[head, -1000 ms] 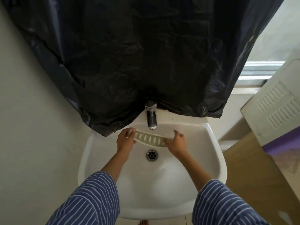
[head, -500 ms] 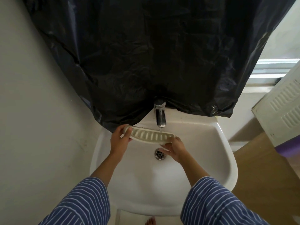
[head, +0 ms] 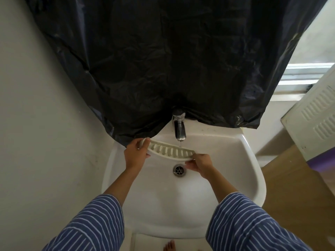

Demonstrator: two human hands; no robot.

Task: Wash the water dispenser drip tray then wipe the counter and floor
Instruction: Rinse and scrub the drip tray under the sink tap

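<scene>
The left hand (head: pixel 135 153) and right hand (head: pixel 201 163) each grasped one end of the cream slotted plastic drip tray (head: pixel 170 151) over the white ceramic sink (head: pixel 253 178). Since a second earlier, the chrome tap (head: pixel 179 128) had begun running onto the tray: rinsing had started.

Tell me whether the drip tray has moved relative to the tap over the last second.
Yes. The drip tray has shifted toward the person's left under the tap, whose water now lands nearer its right end.

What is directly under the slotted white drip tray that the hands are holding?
Under the slotted white drip tray lies the white ceramic sink basin with its round metal drain. The tray's underside is hidden.
</scene>
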